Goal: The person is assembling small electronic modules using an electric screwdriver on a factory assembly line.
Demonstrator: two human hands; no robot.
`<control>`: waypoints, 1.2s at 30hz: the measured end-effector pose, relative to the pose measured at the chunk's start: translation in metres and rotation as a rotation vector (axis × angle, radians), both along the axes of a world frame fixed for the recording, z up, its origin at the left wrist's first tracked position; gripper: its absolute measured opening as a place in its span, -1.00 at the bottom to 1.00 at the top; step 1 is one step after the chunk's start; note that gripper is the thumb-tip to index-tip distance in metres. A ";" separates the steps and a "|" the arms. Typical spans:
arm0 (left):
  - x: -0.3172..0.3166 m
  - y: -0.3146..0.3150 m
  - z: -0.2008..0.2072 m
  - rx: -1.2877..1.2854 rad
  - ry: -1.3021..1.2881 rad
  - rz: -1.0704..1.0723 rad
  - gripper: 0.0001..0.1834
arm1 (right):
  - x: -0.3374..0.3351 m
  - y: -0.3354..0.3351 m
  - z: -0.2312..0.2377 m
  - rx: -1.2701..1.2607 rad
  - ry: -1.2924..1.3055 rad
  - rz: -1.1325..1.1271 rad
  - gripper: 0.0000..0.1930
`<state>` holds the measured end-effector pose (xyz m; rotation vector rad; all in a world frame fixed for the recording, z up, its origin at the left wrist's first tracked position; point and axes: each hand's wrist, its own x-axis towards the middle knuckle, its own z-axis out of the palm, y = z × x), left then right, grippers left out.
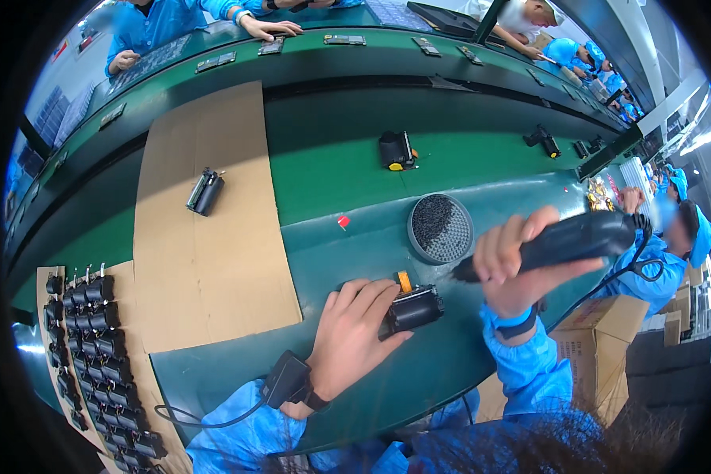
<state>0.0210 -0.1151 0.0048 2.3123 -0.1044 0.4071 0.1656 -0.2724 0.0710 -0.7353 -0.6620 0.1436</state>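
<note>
My left hand (354, 336) is closed over a small black device (419, 309) lying on the green table, holding it at its left end. An orange ribbon tab (404, 281) sticks up from the device's far side. In my right hand (507, 257) is a black electric screwdriver (573, 239), gripped near its front end. Its tip points left, above the table and apart from the device. Just beyond the device stands a round grey dish (437, 258), with dark small parts, apparently screws, heaped on its left side.
A cardboard sheet (213, 276) carries one black device (205, 192). Rows of similar devices (107, 344) stand at the left. Another device (397, 150) sits beyond the dish. Circuit boards (344, 39) line the far ledge. An open carton (596, 340) is at right; co-workers sit around.
</note>
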 end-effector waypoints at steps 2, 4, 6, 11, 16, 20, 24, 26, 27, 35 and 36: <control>-0.001 0.001 -0.002 -0.009 0.002 0.005 -0.34 | -0.021 0.012 -0.003 -0.057 -0.030 0.062 -0.07; -0.001 0.001 -0.003 -0.019 0.001 0.006 -0.34 | -0.032 0.019 -0.012 -0.076 -0.072 0.183 -0.09; -0.002 0.001 -0.004 -0.026 -0.013 0.004 -0.34 | -0.033 0.022 -0.021 -0.055 -0.091 0.247 -0.03; 0.000 0.001 -0.009 -0.024 -0.030 -0.008 -0.35 | -0.034 0.027 -0.038 -0.022 -0.153 0.310 0.04; -0.001 0.002 -0.010 -0.009 -0.043 -0.016 -0.35 | -0.036 0.027 -0.037 -0.071 -0.091 0.302 0.04; -0.001 0.002 -0.010 -0.004 -0.050 -0.015 -0.36 | -0.034 0.027 -0.041 -0.070 -0.080 0.329 0.02; 0.000 0.000 -0.007 -0.043 -0.038 0.004 -0.39 | -0.033 0.027 -0.046 -0.139 -0.093 0.323 0.01; 0.000 0.000 -0.008 -0.043 -0.041 0.004 -0.39 | -0.033 0.027 -0.046 -0.163 -0.116 0.323 0.01; 0.000 0.000 -0.007 -0.042 -0.045 0.004 -0.39 | -0.033 0.026 -0.046 -0.199 -0.114 0.318 0.02; -0.003 0.000 -0.004 -0.029 -0.049 -0.003 -0.41 | -0.037 0.028 -0.053 -0.191 -0.031 0.336 0.03; -0.004 -0.001 -0.002 -0.029 -0.045 -0.003 -0.41 | -0.038 0.027 -0.052 -0.214 -0.020 0.324 0.05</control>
